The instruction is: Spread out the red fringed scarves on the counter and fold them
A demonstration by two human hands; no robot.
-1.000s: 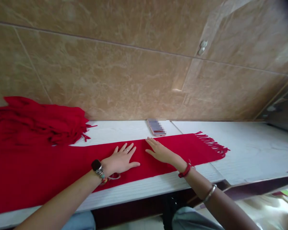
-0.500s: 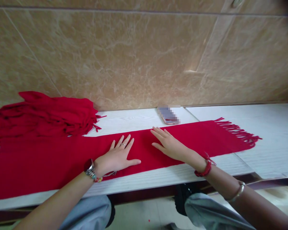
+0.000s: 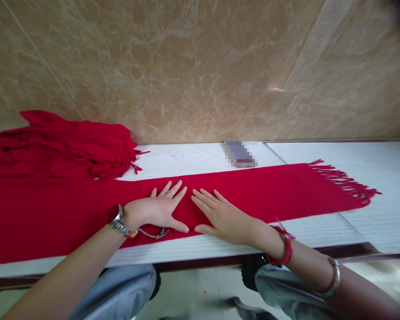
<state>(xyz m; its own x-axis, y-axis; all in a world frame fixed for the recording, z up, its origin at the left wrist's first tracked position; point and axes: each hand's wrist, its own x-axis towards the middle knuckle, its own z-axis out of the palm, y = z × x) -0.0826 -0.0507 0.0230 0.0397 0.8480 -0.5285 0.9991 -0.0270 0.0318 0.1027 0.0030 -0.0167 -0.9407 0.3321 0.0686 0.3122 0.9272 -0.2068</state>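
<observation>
A long red scarf (image 3: 270,191) lies spread flat along the white bench top, its fringe (image 3: 345,182) at the right end. My left hand (image 3: 158,211) rests palm down on the scarf, fingers spread, with a ring, a watch and a beaded bracelet showing. Close beside it on the right, my right hand (image 3: 225,220) also lies flat on the cloth, fingers stretched toward the left. A red cord bracelet and a bangle circle the right arm. Neither hand grips anything.
At the back left a crumpled heap of red fringed cloth (image 3: 60,149) sits against the brown marbled wall (image 3: 186,66). A phone (image 3: 240,153), partly pixelated, lies behind the scarf on the white bench top (image 3: 186,158). My knees are below the front edge.
My right hand has slid left and toward me over the scarf, closer to my left hand. The left hand stays nearly in place. The view has tilted slightly.
</observation>
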